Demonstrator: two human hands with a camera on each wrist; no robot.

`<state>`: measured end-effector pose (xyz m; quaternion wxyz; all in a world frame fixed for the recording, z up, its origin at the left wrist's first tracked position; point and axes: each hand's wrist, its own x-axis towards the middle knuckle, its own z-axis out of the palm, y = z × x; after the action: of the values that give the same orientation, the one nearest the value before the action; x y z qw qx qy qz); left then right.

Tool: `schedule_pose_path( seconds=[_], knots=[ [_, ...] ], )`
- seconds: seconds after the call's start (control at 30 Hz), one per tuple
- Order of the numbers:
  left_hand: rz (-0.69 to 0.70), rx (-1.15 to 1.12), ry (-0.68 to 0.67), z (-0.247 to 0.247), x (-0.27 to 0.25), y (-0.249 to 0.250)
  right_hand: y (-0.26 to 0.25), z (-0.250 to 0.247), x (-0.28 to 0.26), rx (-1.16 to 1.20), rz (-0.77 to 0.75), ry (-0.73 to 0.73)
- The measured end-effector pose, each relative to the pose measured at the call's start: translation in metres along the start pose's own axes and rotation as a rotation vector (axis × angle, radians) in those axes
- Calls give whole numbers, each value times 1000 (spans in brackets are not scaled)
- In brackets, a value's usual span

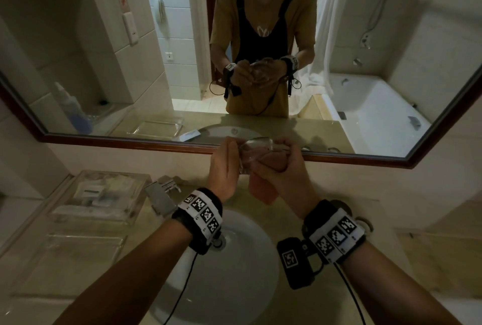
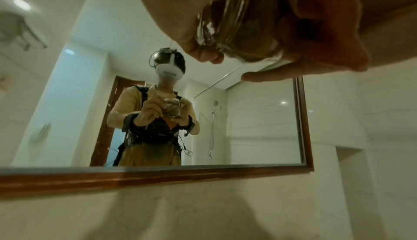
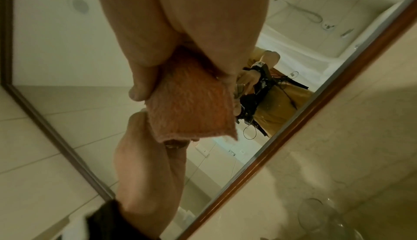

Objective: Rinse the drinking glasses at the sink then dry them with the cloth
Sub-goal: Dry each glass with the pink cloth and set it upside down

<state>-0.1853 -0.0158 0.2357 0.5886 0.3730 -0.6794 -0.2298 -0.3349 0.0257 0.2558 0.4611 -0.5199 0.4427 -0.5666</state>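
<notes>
I hold a clear drinking glass [image 1: 257,148] tilted on its side above the sink, in front of the mirror. My left hand [image 1: 225,165] grips it from the left, fingers curled round its wall; up close the glass [image 2: 234,29] sits in that hand [image 2: 210,56]. My right hand [image 1: 283,168] grips a folded orange cloth [image 1: 262,191] and pushes part of it into the glass. In the right wrist view the cloth [image 3: 192,104] hangs from my right hand [image 3: 144,86]. The glass's mouth is hidden behind my fingers.
A white basin [image 1: 234,272] lies below my wrists, with a chrome tap [image 1: 161,194] at its left. Clear plastic trays [image 1: 99,194] stand on the counter to the left. Other clear glasses [image 3: 320,215] stand on the counter at the right. The framed mirror [image 1: 130,142] is close behind my hands.
</notes>
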Motion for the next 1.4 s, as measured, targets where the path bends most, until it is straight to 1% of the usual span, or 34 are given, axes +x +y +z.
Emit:
schedule_pose_path(
  seconds=[0.07, 0.13, 0.23, 0.33, 0.5, 0.57, 0.6, 0.63, 0.67, 0.7, 0.73, 0.8, 0.83, 0.87, 0.9, 0.97, 1.03, 1.1, 1.13, 1.2, 1.23, 1.27, 1.33, 1.4],
  knots=[
    [82, 43, -33, -2, -1, -1, 0, -3, 0, -32, -30, -41],
    [128, 87, -81, -4, -3, -5, 1, -6, 1, -90, -64, -91],
    [135, 124, -119, -6, -6, -8, 3, -7, 5, -122, -71, -126],
    [166, 162, -140, -4, -10, -5, 3, -4, 5, -90, -63, -129],
    [438, 328, -151, -2, -9, -3, 6, 2, 8, 62, 30, -44],
    [468, 359, -184, -4, -6, -1, 7, 1, 9, 127, 77, -44],
    [440, 345, -207, -6, -5, 0, 6, 0, 9, 143, 92, -47],
    [377, 313, -233, -7, -4, 2, 4, -2, 10, 147, 92, -49],
    [279, 265, -256, -8, -3, 6, 3, -3, 10, 131, 78, -47],
    [141, 199, -276, -6, 0, 9, 2, -5, 11, 95, 47, -46],
    [-56, 95, -286, -4, 4, 13, 0, -6, 10, 34, 1, -55],
    [-611, -221, -284, 0, 13, 16, -2, -4, 9, -128, -91, -107],
    [-840, -380, -298, -1, 16, 15, 0, -4, 8, -212, -120, -145],
    [-985, -497, -334, -1, 17, 12, 1, -4, 7, -274, -133, -181],
    [-1048, -553, -377, -2, 17, 9, 2, -4, 5, -298, -133, -200],
    [-1076, -628, -406, -3, 14, 4, 3, -5, 0, -203, -83, -181],
    [-1102, -724, -408, -3, 11, 3, 7, -7, -3, -137, -64, -103],
    [-1129, -760, -406, -3, 10, 4, 9, -7, -4, -222, -92, -68],
    [-1124, -736, -392, -3, 9, 5, 10, -8, -4, -302, -121, -97],
    [-1051, -646, -333, -3, 10, 8, 15, -12, -2, -440, -141, -206],
    [-978, -586, -295, -2, 12, 11, 17, -12, -2, -454, -118, -251],
    [-896, -505, -252, -1, 14, 14, 17, -12, -2, -430, -95, -284],
    [-756, -318, -157, 4, 17, 17, 18, -10, -1, -366, -88, -300],
    [-658, -262, -68, 7, 15, 16, 12, -8, 2, -287, -86, -295]
  ],
)
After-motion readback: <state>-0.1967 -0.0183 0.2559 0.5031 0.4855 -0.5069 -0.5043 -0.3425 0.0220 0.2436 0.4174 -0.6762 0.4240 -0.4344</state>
